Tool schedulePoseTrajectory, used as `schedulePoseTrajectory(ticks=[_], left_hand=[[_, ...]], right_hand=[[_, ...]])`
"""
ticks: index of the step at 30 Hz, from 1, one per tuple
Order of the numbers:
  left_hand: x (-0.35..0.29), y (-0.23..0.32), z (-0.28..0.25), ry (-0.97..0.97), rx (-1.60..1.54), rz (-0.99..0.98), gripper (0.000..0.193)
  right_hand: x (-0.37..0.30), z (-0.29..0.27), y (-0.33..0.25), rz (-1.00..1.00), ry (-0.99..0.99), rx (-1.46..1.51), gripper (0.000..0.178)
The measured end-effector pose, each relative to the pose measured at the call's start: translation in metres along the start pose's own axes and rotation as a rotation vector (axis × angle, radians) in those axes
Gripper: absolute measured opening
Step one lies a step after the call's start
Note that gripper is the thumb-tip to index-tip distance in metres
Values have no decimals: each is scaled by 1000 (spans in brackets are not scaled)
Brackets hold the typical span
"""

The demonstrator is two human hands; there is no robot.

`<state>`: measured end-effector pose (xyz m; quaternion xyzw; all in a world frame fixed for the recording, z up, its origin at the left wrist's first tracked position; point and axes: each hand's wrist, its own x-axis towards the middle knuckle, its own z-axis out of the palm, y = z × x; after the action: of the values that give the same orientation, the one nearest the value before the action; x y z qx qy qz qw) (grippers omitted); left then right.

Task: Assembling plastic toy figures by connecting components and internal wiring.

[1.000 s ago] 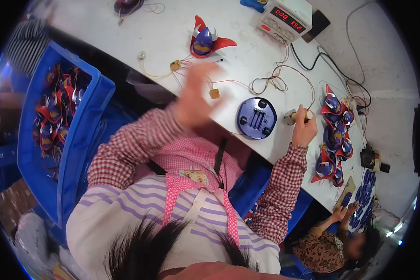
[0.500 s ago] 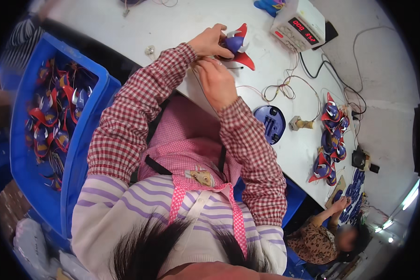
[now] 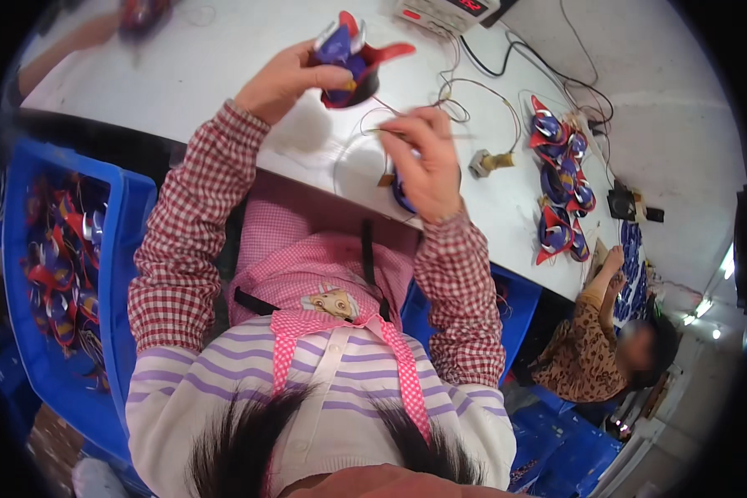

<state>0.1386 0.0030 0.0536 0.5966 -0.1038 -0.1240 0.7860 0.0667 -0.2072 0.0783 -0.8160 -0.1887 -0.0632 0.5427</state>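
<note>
Our left hand (image 3: 286, 83) has its grip closed around a red-and-purple toy head (image 3: 358, 68) above the white bench (image 3: 199, 91). Our right hand (image 3: 427, 162) is near a thin wire (image 3: 387, 106); we cannot tell whether its grip pinches it.

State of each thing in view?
Horned purple-and-red plastic figure: held off the white table.
Left hand: closed around that figure.
Right hand: fingers bent, hold unclear.
White boxy power supply: display lit.
Blue plastic bin: open, holding similar figures.
Silver-and-yellow cylindrical fitting: lying on table.
</note>
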Motion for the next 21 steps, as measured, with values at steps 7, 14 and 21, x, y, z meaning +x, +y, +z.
schedulePoseTrajectory(ticks=[7, 14, 21], left_hand=[[-12, -58, 93, -210, 322, 117, 55], [-19, -92, 124, -47, 895, 461, 64], [-116, 12, 116, 224, 72, 221, 53]], right_hand=[[-60, -64, 58, 255, 324, -297, 14], [-79, -75, 149, 98, 315, -71, 21], [-35, -36, -41, -41, 90, 174, 33]])
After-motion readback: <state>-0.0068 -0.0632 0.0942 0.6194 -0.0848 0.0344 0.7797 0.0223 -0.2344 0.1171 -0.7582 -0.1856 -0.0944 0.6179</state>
